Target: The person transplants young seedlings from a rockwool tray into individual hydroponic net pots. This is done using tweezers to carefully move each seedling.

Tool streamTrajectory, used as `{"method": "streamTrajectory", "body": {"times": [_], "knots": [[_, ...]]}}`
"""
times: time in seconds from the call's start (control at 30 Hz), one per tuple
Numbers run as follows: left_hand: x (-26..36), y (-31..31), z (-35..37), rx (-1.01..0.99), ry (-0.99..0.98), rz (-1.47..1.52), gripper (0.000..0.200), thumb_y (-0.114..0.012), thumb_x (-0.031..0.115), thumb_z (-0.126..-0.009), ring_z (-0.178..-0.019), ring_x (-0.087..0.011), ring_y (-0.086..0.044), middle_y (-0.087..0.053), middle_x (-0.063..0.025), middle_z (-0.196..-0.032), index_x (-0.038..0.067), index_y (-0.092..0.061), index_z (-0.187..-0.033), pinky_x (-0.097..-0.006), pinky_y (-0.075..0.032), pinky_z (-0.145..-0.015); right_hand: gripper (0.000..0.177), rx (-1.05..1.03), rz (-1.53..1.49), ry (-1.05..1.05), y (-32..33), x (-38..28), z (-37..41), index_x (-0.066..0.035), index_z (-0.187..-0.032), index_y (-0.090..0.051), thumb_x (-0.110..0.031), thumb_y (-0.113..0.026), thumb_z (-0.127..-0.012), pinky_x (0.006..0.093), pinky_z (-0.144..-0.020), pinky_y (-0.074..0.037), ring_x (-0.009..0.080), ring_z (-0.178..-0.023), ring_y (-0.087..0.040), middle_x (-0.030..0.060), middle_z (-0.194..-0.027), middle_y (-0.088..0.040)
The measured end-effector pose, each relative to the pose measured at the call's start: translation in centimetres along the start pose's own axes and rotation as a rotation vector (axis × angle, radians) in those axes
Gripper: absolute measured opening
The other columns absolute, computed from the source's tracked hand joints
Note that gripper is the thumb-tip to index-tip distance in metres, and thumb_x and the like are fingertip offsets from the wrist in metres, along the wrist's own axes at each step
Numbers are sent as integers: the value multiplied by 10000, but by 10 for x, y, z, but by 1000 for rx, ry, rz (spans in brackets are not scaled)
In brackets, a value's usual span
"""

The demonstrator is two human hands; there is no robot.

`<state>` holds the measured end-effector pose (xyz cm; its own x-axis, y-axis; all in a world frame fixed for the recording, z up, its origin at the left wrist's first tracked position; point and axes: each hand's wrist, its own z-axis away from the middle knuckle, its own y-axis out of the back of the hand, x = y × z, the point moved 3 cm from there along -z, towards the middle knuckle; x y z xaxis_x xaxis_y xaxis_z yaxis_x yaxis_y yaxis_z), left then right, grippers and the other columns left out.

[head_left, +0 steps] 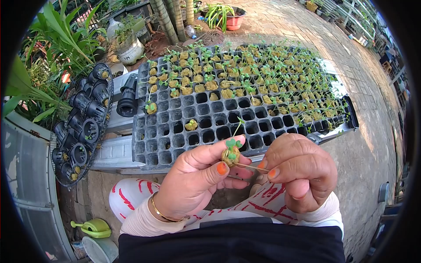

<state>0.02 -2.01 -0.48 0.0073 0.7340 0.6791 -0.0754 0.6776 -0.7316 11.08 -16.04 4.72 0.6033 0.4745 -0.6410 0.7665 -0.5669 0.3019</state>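
My left hand [188, 177] pinches a seedling plug [230, 158] between thumb and fingers; small green leaves stand up from its yellowish-brown spongy block. Between thumb and forefinger, my right hand [305, 171] grips a thin wooden stick [253, 167]. The stick's far end meets the plug, and its tip is hidden there. Behind both hands lies a black seedling tray [151, 132], with many plugs and sprouts in its far and right cells. One lone plug [191, 125] sits in a cell beyond my left hand, among several bare cells.
A wire basket [105, 125] of black net pots [90, 130] stands at the left, with a stack of net pots [128, 98] beside the tray. A metal bench [116, 151] carries the tray. At lower left are a green watering can [96, 228] and a bucket [100, 250].
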Motion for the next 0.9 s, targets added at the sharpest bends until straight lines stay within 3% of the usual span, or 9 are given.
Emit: {"method": "streamTrajectory", "body": {"times": [0.63, 0.8, 0.9], "knots": [[0, 0, 0, 15, 17, 1, 448, -546, 132, -899, -1028, -306, -591, -572, -162, -1131, -26, -408, -1295, -450, -523, -856, 299, 44, -15, 28, 1, 2, 4, -7, -941, -591, -300, -553, -897, 360, -669, -485, 256, -744, -614, 118, -857, -630], [3, 3, 0, 19, -8, -46, 451, -518, 135, -915, -1060, -331, -575, -559, -168, -1170, 0, -376, -1321, -465, -508, -878, 274, 253, -196, -16, 2, 8, 11, -3, -924, -590, -265, -507, -930, 347, -654, -479, 240, -721, -606, 105, -820, -626], [4, 3, 0, -12, -42, 21, 472, -495, 140, -926, -1104, -354, -545, -536, -181, -1215, 14, -329, -1350, -493, -481, -911, 277, 229, -144, -55, 1, 8, 9, -5, -914, -588, -274, -525, -919, 342, -643, -476, 237, -705, -602, 102, -796, -622]]}}
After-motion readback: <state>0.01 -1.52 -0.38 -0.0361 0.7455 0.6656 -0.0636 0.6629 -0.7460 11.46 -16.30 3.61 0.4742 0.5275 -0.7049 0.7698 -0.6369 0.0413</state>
